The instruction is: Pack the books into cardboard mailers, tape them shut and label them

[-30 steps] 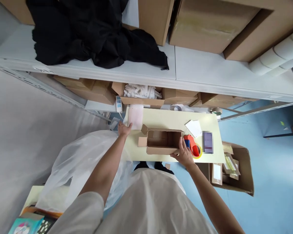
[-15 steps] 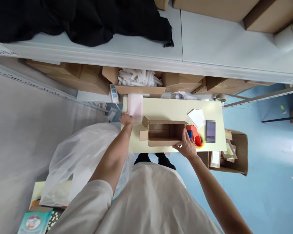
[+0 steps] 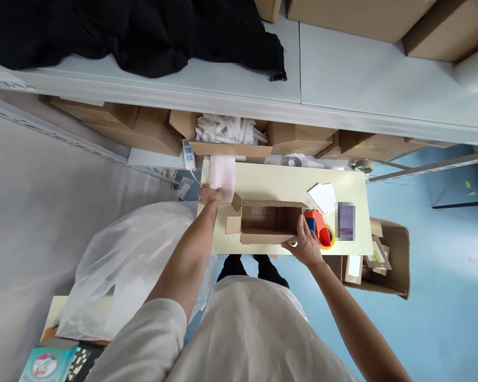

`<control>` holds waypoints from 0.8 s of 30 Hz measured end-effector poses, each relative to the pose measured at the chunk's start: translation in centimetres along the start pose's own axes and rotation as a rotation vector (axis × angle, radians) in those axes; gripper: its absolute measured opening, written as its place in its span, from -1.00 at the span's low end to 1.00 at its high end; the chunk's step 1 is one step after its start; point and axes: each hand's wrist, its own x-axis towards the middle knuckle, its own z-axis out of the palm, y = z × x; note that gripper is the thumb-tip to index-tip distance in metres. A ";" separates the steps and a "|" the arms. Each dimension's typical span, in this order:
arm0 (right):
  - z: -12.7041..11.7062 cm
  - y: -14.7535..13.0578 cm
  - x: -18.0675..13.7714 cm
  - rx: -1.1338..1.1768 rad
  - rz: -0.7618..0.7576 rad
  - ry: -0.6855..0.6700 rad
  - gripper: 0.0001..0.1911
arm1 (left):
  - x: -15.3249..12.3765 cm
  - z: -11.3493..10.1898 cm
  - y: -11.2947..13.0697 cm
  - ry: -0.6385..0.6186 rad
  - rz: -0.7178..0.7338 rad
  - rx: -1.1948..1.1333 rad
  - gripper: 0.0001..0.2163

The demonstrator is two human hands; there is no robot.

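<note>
An open cardboard box (image 3: 269, 237) lies on the pale yellow table, its opening facing up and small flaps out at its left end. My right hand (image 3: 306, 246) grips the box's right end, with the thumb along the near side. My left hand (image 3: 210, 194) is at the near left edge of a pink packing sheet (image 3: 222, 175), fingers closed on that edge; whether it is one sheet or a stack I cannot tell. Just right of the box sits a red tape dispenser (image 3: 322, 229) with yellow-edged tape.
White cards (image 3: 323, 197) and a blurred purple item (image 3: 345, 221) lie at the table's right. A shelf (image 3: 207, 87) overhangs the back, above a carton of white pieces (image 3: 231, 150). A carton of cardboard scraps (image 3: 402, 260) stands right; a clear plastic bag (image 3: 131, 265) bulges left.
The view has shifted slightly. My left hand has edged right over the corner of the pink sheet. My right hand stays on the box, which has barely moved.
</note>
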 end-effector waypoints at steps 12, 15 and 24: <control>0.5 0.2 1.2 0.036 -0.069 0.068 0.13 | -2.1 -11.0 -5.2 0.162 0.240 -0.327 -0.68; 0.4 0.0 1.3 0.047 -0.060 0.053 0.13 | -5.3 -16.4 -5.7 0.171 0.445 -0.512 -0.69; -0.7 -0.5 0.8 0.046 -0.023 0.013 0.09 | -17.9 -11.0 2.3 -0.339 0.980 -0.239 -0.77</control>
